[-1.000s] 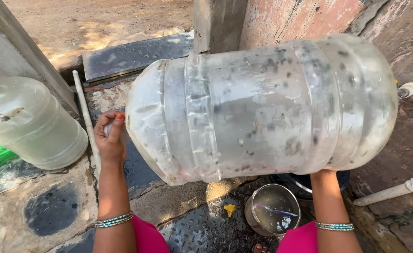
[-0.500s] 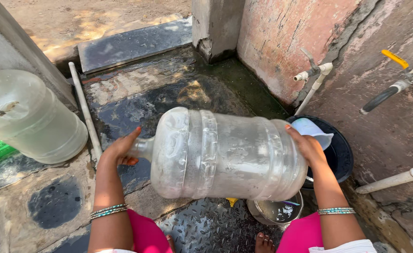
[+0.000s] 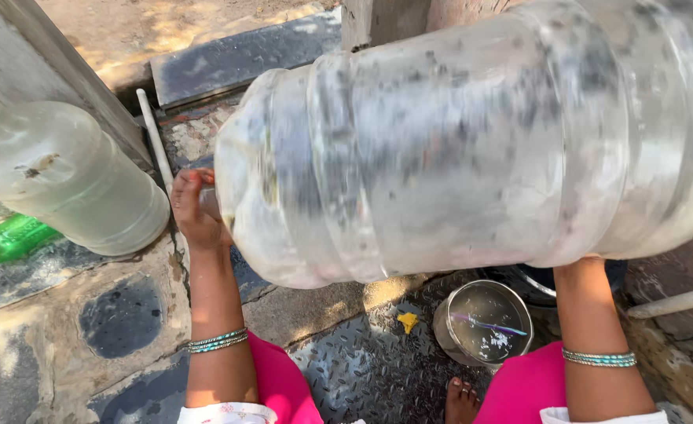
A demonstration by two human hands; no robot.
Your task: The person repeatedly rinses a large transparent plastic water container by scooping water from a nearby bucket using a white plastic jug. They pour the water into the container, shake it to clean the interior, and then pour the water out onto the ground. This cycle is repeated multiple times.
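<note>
Wet stone floor (image 3: 40, 345) lay below; left hand (image 3: 195, 210) gripped the jug (image 3: 472, 149) neck, right hand's grip hidden.

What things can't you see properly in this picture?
Head view only:
- Right hand: hidden behind the big jug; only the forearm shows.
- Jug's mouth: covered by the left hand.
- Jug's far end: cut off by the right edge, and blurred.
- Dark tub: mostly hidden under the jug.
- Steel bowl: contents too small to tell.
</note>
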